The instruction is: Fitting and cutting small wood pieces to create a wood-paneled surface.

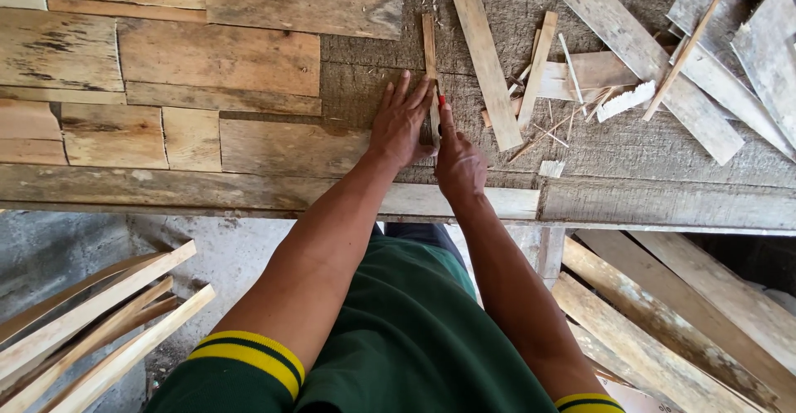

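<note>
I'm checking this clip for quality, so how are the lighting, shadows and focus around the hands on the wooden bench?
Head view: soft, even daylight, no glare. The left hand and right hand are sharp, as is the narrow pale wooden strip they meet on. Only faint shadows fall on the rough grey wooden bench. Wide-angle lens bends the edges. The dark gap lower right hides detail.

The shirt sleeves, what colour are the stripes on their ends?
Yellow bands with a dark line between, on the green sleeves; the head view shows it best.
</note>
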